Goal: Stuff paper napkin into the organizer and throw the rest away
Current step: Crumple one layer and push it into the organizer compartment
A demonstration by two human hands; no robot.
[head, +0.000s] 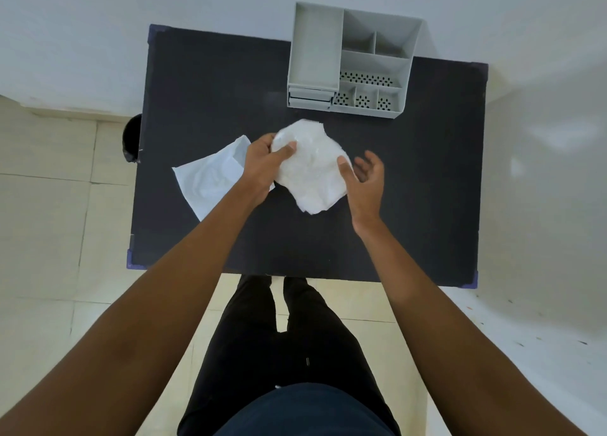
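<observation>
A thick white wad of paper napkins [312, 169] is held above the middle of the black table [410, 189]. My left hand [262, 164] grips its left edge with the thumb on top. My right hand [366, 179] is at its right edge, thumb pressed on the wad and fingers spread open behind it. A flat white plastic wrapper [210, 179] lies on the table to the left, partly under my left hand. The grey organizer [315, 57] with several compartments stands at the table's far edge, beyond the wad.
A dark bin [131, 138] is on the floor beside the table's left edge, mostly hidden by the tabletop. A white wall runs behind the table. My legs stand at the near edge on a pale tiled floor.
</observation>
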